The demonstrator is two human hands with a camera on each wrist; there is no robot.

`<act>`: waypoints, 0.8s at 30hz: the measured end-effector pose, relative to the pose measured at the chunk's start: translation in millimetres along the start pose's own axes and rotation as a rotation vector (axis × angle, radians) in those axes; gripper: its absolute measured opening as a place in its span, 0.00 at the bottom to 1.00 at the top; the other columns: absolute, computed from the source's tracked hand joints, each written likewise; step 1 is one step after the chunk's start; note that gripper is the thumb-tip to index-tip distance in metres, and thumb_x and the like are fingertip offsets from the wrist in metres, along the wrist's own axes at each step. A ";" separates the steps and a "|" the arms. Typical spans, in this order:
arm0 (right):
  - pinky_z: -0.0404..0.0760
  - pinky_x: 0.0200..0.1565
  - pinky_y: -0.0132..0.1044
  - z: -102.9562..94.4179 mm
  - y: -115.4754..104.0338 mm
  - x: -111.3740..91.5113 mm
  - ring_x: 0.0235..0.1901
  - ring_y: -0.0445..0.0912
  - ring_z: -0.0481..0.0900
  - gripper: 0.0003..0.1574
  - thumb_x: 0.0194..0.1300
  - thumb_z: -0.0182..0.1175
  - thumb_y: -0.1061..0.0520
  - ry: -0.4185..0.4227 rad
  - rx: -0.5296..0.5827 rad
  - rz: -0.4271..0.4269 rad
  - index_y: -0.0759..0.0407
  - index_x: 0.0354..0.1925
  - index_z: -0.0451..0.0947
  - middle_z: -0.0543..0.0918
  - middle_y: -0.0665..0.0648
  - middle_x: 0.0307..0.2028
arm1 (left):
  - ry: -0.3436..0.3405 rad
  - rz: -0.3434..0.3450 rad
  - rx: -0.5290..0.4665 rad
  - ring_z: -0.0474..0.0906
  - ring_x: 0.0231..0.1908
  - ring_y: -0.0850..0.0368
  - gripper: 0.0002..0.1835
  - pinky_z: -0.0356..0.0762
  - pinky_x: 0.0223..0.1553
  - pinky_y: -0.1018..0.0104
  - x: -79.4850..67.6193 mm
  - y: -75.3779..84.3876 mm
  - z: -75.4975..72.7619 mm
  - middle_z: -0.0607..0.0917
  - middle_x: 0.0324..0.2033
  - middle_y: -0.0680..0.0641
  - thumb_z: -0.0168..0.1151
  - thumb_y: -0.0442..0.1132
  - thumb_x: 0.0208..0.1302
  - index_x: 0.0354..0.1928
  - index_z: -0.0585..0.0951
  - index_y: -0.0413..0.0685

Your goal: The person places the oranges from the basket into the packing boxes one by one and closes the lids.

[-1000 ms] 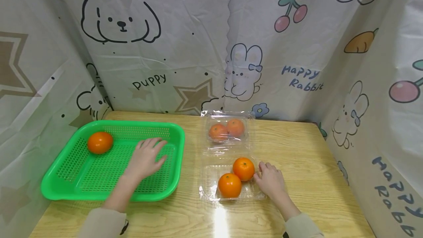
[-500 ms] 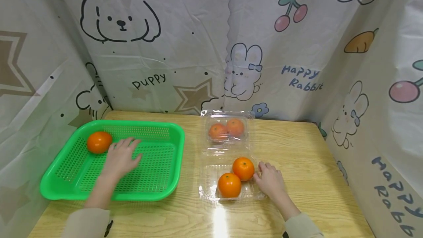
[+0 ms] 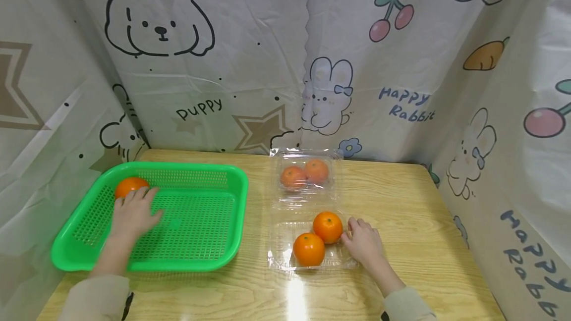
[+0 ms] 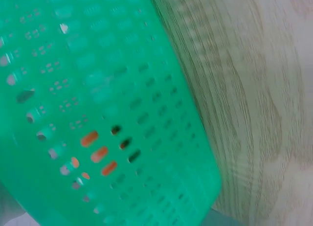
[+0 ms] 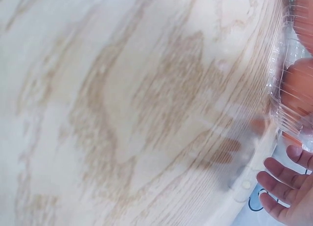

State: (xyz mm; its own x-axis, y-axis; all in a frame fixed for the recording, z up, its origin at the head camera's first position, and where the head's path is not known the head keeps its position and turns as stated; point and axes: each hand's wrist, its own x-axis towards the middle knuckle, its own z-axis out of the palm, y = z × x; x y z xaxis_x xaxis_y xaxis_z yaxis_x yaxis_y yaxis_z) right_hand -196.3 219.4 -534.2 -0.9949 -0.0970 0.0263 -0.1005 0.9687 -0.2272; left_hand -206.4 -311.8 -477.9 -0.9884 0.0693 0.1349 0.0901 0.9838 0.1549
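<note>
Inside the green basket [image 3: 243,202] at the left, my left hand [image 3: 133,214] reaches over an orange [image 3: 131,185] near the back left corner. Its fingers are spread and overlap the fruit's front in the head view. Through the holes of the basket wall [image 4: 93,84], bits of the orange [image 4: 100,154] show in the left wrist view; that hand is mostly hidden there. My right hand [image 3: 367,244] lies loosely bent at the right edge of a clear plastic clamshell box [image 3: 283,229]. Two oranges [image 3: 309,249] sit in this box, its lid side laid back.
Behind, two more oranges [image 3: 293,177] show through clear plastic [image 3: 334,187]. The wooden table [image 3: 392,197] ends at a printed curtain [image 3: 250,63] at the back and sides.
My left hand has moved left across the basket, from its right half to the orange, and now partly covers it. The right hand and the box have stayed put.
</note>
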 end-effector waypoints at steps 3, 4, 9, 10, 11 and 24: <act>0.66 0.30 0.42 0.8 0.5 0.2 0.27 0.49 0.67 0.13 0.54 0.56 0.48 0.004 0.001 -0.001 0.54 0.31 0.67 0.68 0.52 0.25 | -0.014 -0.021 -0.004 0.56 0.54 0.29 0.33 0.49 0.51 0.31 1.2 -6.5 0.5 0.64 0.55 0.29 0.60 0.42 0.53 0.60 0.63 0.38; 0.67 0.30 0.42 1.0 0.6 0.2 0.27 0.48 0.67 0.13 0.54 0.56 0.48 0.004 0.001 -0.002 0.54 0.31 0.67 0.68 0.52 0.25 | -0.018 -0.026 -0.004 0.56 0.54 0.28 0.33 0.49 0.51 0.31 1.7 -8.3 0.7 0.63 0.55 0.28 0.60 0.42 0.53 0.60 0.62 0.38; 0.67 0.30 0.42 1.9 1.0 0.4 0.26 0.47 0.66 0.13 0.55 0.56 0.48 0.004 0.010 -0.002 0.54 0.31 0.67 0.68 0.52 0.25 | -0.050 -0.045 -0.005 0.54 0.55 0.28 0.33 0.47 0.51 0.30 5.7 -17.0 3.2 0.61 0.56 0.27 0.59 0.42 0.54 0.61 0.61 0.36; 0.67 0.30 0.42 2.1 1.2 0.3 0.26 0.47 0.66 0.13 0.55 0.56 0.48 0.004 0.011 -0.004 0.54 0.31 0.67 0.68 0.52 0.25 | -0.059 -0.048 -0.004 0.53 0.55 0.28 0.34 0.47 0.51 0.30 6.5 -18.2 3.1 0.60 0.56 0.27 0.59 0.42 0.54 0.61 0.61 0.35; 0.67 0.30 0.42 2.4 1.4 0.5 0.26 0.47 0.66 0.13 0.55 0.56 0.48 0.005 0.012 -0.003 0.54 0.31 0.67 0.68 0.52 0.25 | -0.072 -0.051 -0.005 0.53 0.55 0.27 0.34 0.47 0.51 0.30 7.4 -19.7 2.7 0.60 0.56 0.27 0.59 0.42 0.54 0.61 0.60 0.35; 0.66 0.29 0.42 1.8 1.0 0.6 0.26 0.48 0.66 0.13 0.54 0.56 0.48 0.011 0.020 0.000 0.54 0.31 0.67 0.67 0.52 0.25 | -0.171 -0.077 0.009 0.48 0.55 0.24 0.37 0.47 0.49 0.27 17.7 -40.1 4.9 0.53 0.57 0.25 0.60 0.43 0.54 0.61 0.57 0.33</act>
State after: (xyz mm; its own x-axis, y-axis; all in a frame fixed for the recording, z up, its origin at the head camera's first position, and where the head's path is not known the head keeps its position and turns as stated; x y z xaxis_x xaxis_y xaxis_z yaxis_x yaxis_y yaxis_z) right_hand -197.0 219.9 -536.1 -0.9948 -0.0946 0.0370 -0.1008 0.9638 -0.2467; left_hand -228.1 -349.2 -486.5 -0.9988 0.0204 -0.0450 0.0135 0.9887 0.1491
